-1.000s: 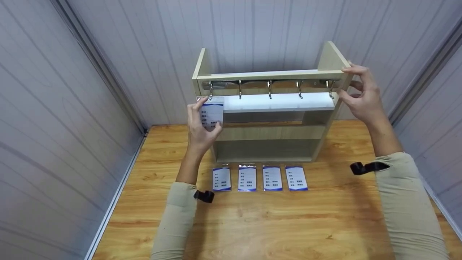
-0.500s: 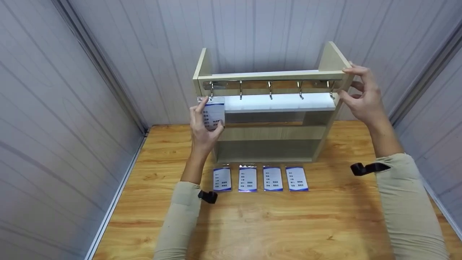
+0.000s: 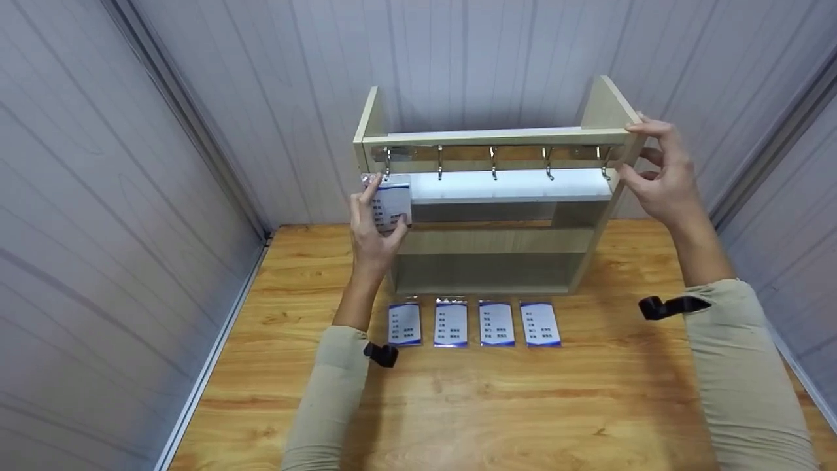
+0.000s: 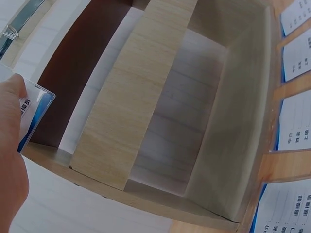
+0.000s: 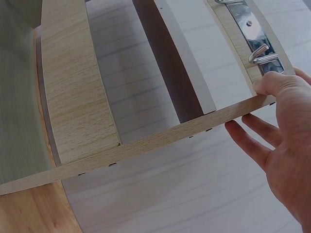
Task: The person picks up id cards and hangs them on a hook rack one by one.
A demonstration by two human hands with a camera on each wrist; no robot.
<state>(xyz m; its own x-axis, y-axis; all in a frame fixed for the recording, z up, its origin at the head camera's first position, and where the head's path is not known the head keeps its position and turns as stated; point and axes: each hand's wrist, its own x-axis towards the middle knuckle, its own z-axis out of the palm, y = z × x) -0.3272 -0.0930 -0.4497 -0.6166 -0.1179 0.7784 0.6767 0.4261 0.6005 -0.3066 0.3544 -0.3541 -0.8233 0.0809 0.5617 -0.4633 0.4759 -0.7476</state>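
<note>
Held card: the clear-sleeved card is in my left hand, up at the rack's left end, its top at the leftmost hook. Whether metal passes through the sleeve, I cannot tell.
Left fingers: pinching; thumb across the card's lower front, index reaching to its top left corner, the rest mostly hidden. Likely held so to keep the top edge free and the print facing me.
Right fingers: my right hand grips the rack at its upper right corner, thumb on the front edge, fingers somewhat spread round the outer face. Probably to steady it.
Hook rail: five hooks along the upper front, spaced apart, presumably so hung things don't overlap.
Card row: four more cards flat on the table before the rack, print up, gaps between; handy for picking singly, I judge.
Sleeves: each holds a blue-and-white printed slip.
Bays: open-fronted; pale wall shows through.
</note>
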